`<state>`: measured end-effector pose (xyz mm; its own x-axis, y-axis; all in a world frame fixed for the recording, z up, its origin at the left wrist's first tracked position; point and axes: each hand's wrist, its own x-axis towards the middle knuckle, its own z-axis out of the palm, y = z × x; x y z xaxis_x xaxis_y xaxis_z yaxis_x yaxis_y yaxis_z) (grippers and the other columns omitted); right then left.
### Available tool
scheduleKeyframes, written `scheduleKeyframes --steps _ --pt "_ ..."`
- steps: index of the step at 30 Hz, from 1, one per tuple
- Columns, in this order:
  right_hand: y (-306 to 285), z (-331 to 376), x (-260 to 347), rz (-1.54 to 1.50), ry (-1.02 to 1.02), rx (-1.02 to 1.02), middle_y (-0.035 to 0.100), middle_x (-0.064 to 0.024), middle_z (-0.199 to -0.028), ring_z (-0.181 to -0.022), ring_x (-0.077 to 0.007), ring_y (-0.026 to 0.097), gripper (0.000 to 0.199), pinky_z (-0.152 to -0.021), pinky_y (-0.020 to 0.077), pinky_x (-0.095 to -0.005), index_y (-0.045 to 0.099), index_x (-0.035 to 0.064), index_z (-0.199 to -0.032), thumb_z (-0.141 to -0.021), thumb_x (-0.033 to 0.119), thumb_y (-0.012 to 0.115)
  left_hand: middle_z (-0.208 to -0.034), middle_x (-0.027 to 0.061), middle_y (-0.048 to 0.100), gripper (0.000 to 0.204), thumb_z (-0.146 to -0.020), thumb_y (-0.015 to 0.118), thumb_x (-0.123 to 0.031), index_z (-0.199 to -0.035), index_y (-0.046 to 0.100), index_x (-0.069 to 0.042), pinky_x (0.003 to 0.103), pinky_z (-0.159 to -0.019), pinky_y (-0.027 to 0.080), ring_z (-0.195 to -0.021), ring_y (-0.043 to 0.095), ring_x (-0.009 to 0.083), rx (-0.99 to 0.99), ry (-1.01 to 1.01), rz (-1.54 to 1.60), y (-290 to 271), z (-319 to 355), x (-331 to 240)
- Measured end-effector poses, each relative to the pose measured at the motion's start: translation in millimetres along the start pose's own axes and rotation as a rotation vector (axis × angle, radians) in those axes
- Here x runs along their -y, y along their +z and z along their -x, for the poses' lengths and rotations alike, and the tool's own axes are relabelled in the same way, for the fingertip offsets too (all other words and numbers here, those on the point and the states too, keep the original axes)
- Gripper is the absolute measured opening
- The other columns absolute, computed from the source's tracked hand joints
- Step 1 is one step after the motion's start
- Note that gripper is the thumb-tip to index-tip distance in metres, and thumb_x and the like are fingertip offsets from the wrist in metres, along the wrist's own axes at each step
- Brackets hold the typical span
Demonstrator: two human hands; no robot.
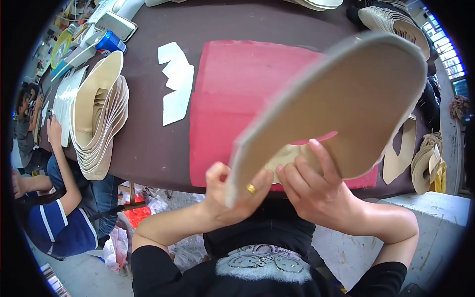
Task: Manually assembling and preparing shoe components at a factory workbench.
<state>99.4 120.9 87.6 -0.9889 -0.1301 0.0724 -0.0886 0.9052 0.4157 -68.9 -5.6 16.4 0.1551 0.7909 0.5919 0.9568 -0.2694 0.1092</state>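
Note:
I hold a large tan shoe insole (346,104) with a pale grey rim up close to the camera, tilted from lower left to upper right. My left hand (232,193), with a gold ring on one finger, grips its heel end at the lower left edge. My right hand (316,190) supports the insole from below, fingers spread against its underside. Behind it lies a red mat (232,99) on the dark brown table (148,143).
A stack of curved tan insoles (99,119) lies at the table's left, white cut pieces (175,84) beside it. More insole stacks (396,22) and beige pieces (425,163) sit at the right. A person in a blue striped shirt (54,218) sits at the left.

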Motion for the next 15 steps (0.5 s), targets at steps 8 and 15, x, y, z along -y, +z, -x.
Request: scheduleKeyframes --steps 8,15 --pt "7 4 -6 0.131 -0.13 -0.053 0.061 -0.0149 -0.094 -0.089 -0.0269 0.06 0.019 -0.11 0.0367 -0.0526 0.068 0.0 -0.091 -0.076 0.007 0.059 -0.109 0.0063 0.062 0.025 -0.078 0.076 -0.004 -0.102 0.071 -0.008 0.027 -0.07 0.053 -0.083 0.059 0.0178 -0.079 -0.407 0.333 12 58 -6" --pt "-5 -2 0 0.101 -0.081 0.044 0.064 -0.0138 -0.096 -0.093 -0.0252 0.061 0.02 -0.11 0.0381 -0.0492 0.067 -0.001 -0.097 -0.081 0.008 0.06 -0.106 0.0042 0.063 0.023 -0.077 0.077 -0.005 -0.098 0.071 -0.009 0.028 -0.072 0.053 -0.084 0.059 0.0168 -0.089 -0.096 0.079 -2 22 -2"
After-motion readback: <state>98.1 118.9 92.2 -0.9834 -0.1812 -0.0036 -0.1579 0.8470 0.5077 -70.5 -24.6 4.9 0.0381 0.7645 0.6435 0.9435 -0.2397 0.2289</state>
